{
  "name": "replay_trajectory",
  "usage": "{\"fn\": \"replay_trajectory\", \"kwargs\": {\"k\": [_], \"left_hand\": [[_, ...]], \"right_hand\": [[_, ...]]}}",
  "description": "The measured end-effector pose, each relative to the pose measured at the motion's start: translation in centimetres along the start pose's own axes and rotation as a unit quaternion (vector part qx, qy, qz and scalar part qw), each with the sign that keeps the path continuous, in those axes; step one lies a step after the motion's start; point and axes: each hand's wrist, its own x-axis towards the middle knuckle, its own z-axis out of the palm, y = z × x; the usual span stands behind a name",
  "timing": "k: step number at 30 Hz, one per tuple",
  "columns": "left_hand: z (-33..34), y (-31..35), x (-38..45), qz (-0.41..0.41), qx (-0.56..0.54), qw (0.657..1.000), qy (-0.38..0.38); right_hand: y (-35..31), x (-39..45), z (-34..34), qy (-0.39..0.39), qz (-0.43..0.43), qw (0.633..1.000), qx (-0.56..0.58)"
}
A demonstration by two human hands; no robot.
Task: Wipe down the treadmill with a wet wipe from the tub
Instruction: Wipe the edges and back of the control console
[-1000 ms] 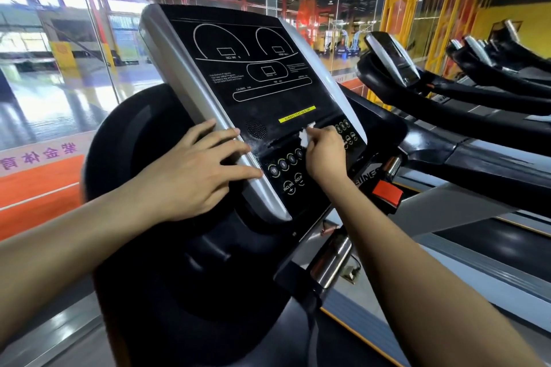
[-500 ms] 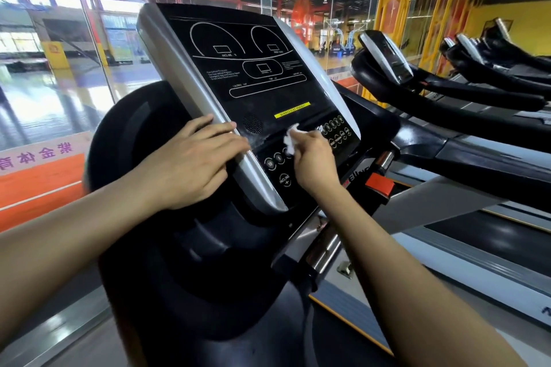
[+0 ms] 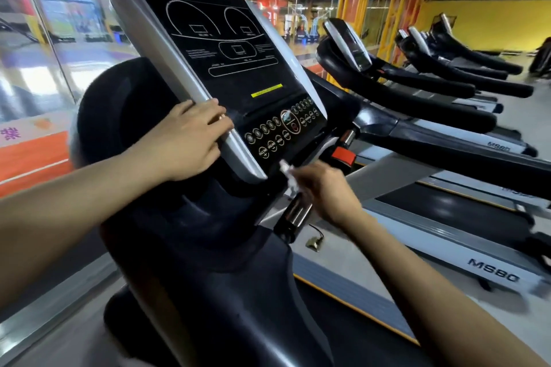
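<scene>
The treadmill's black console (image 3: 226,68) tilts up in front of me, framed by silver side rails, with round buttons (image 3: 280,128) along its lower edge. My left hand (image 3: 187,140) rests over the left silver rail, fingers laid across it onto the panel's edge. My right hand (image 3: 325,191) sits just below the console's bottom edge and pinches a small crumpled white wet wipe (image 3: 287,171), which sticks up from the fingers. The wipe tub is not in view.
A red safety tab (image 3: 343,155) and a chrome handlebar stub (image 3: 295,211) lie right beside my right hand. Several more treadmills (image 3: 417,89) stand in a row to the right. A glass wall (image 3: 44,53) runs along the left.
My right hand has slid with the wipe down off the button row to below the console's bottom edge. My left hand has stayed on the left rail.
</scene>
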Motion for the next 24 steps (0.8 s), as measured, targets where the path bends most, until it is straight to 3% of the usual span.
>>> {"fn": "replay_trajectory", "kwargs": {"k": [2, 4, 6, 8, 13, 19, 21, 24], "left_hand": [[0.0, 2.2, 0.3, -0.004, 0.011, 1.0, -0.028], [0.6, 4.7, 0.5, 0.023, 0.01, 0.998, -0.063], [1.6, 6.2, 0.3, 0.042, 0.013, 0.994, -0.098], [2.3, 6.4, 0.0, 0.039, 0.029, 0.993, -0.106], [2.1, 6.6, 0.1, 0.038, 0.027, 0.994, -0.102], [1.7, 7.4, 0.1, 0.01, 0.032, 0.992, -0.125], [1.5, 7.2, 0.0, 0.013, 0.03, 0.991, -0.126], [1.4, 6.9, -0.4, 0.017, 0.015, 0.992, -0.124]], "right_hand": [[1.8, 0.7, -1.6, 0.044, 0.046, 0.997, -0.045], [2.8, 0.6, -1.5, -0.005, 0.067, 0.993, -0.095], [3.0, -0.8, 0.2, -0.033, 0.096, 0.991, -0.088], [2.6, -2.9, 1.3, -0.005, 0.098, 0.994, -0.054], [0.8, -5.7, 0.0, 0.007, 0.023, 1.0, 0.02], [-2.4, -6.6, 0.4, -0.076, -0.134, 0.987, 0.034], [-0.3, -4.3, 0.7, -0.062, -0.109, 0.992, -0.033], [2.7, -0.5, 1.4, -0.054, 0.003, 0.994, -0.1]]}}
